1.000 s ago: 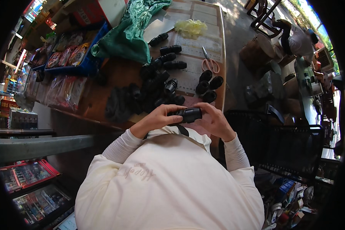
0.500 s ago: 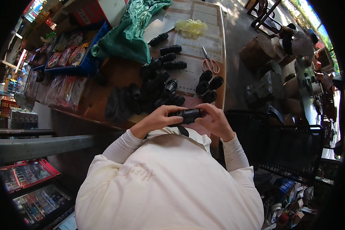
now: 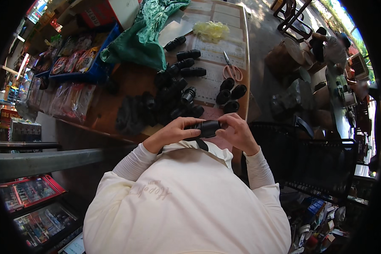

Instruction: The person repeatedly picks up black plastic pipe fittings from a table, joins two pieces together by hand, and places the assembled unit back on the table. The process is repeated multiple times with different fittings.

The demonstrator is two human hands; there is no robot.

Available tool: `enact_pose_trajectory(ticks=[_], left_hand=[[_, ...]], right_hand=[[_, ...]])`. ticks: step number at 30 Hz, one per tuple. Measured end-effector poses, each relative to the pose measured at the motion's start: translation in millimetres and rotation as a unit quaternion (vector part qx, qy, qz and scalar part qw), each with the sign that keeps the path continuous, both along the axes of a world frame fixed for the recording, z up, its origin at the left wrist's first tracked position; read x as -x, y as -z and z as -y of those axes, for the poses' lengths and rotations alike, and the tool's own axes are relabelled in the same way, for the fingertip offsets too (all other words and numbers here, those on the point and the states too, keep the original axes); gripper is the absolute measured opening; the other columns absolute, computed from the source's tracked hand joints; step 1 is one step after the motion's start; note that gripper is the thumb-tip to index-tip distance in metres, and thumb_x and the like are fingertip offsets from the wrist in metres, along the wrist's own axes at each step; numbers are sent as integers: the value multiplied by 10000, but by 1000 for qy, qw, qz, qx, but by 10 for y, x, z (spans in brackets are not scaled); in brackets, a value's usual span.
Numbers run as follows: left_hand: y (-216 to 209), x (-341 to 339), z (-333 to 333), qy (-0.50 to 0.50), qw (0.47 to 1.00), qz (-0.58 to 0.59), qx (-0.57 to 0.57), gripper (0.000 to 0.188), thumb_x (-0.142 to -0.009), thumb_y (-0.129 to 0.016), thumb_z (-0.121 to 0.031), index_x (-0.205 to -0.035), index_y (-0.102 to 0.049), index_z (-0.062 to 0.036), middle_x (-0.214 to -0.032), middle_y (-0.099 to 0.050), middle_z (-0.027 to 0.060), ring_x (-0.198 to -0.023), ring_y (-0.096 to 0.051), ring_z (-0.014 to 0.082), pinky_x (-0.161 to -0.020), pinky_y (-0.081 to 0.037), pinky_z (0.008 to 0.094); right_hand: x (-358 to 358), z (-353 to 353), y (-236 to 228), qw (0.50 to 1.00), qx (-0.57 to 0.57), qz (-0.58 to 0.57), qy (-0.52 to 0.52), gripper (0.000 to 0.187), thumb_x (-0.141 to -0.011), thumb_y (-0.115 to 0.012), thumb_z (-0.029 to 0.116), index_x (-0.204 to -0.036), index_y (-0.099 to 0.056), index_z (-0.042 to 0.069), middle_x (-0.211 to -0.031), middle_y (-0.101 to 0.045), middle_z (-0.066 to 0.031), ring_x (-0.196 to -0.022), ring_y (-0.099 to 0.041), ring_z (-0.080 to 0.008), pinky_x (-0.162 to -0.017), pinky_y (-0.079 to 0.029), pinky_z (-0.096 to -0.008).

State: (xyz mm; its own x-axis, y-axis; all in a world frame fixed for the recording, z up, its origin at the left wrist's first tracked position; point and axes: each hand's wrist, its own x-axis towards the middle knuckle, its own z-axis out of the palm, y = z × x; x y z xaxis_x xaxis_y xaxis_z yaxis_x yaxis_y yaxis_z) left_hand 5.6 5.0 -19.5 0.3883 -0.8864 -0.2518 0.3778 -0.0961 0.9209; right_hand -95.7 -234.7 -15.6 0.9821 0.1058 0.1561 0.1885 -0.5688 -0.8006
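Note:
Between my hands, at the table's near edge, lies a black ribbed pipe fitting (image 3: pixel 208 128) held sideways. My left hand (image 3: pixel 177 130) is closed around its left end, thumb along the near side. The fingers of my right hand (image 3: pixel 237 130) pinch its right end. Just beyond my hands, several similar black fittings (image 3: pixel 192 72) lie in a loose pile. To the right of the pile, a small group of short black pieces (image 3: pixel 223 97) sits near the table's right side. A dark cloth-like heap (image 3: pixel 131 114) rests left of the pile.
Pink-handled scissors (image 3: pixel 233 72) and a clump of pale yellow rings or film (image 3: pixel 211 31) lie on the table (image 3: pixel 243 42). A green plastic bag (image 3: pixel 135 42) and a blue crate (image 3: pixel 82 76) stand at the left. A black chair (image 3: pixel 313 165) is at my right; another person (image 3: pixel 334 46) sits far right.
The fitting has turned slightly in my fingers, and my right hand has shifted a little. The things on the table stay where they were.

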Motion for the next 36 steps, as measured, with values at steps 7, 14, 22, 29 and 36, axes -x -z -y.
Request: enact_pose_trajectory(ticks=[7, 14, 22, 29, 36], left_hand=[[0, -14, -4, 6, 1000, 4, -20, 442, -932, -616, -154, -1336, -523, -2, -1058, -609, -6, -911, -530, 48, -802, -445, 194], [-18, -1, 19, 1, 1000, 8, 4, 413, -934, -601, -137, -1326, -543, -19, -1046, -606, -17, -882, -517, 37, -788, -441, 189], [23, 122, 119, -101, 951, 289, -36, 438, -875, -635, -34, -1299, -542, 23, -1092, -615, 68, -974, -582, 148, -866, -468, 252], [6, -96, 62, -189, 933, 306, 22, 746, -871, -704, -263, -1461, -324, -11, -1384, -459, 211, -1282, -447, 311, -1068, -345, 360], [678, -916, -248, -220, 748, 567, -266, 736, -774, -749, -305, -1379, -435, -27, -1339, -474, 192, -1224, -464, 369, -1018, -399, 420]], right_hand=[[-24, -58, -51, 999, 1, 54, -2, 401, -859, -727, 351, -1100, -647, 40, -926, -590, -44, -805, -598, -117, -693, -507, -247], [-33, -84, -30, 995, -98, 27, -19, 427, -846, -740, 227, -1203, -577, 59, -985, -626, -57, -856, -616, -142, -786, -502, -263], [-66, -244, 129, 978, -162, -84, 97, 379, -924, -655, 326, -1124, -571, 15, -841, -591, -10, -731, -523, -75, -632, -429, -214], [-430, -6, -67, 990, -90, 80, 80, 374, -856, -716, 308, -1068, -627, 13, -800, -640, -74, -701, -592, -176, -626, -454, -283], [-1355, 574, -349, 945, 232, 93, 213, 419, -827, -686, 418, -1125, -646, 126, -1021, -692, -105, -961, -634, -288, -860, -443, -396]])
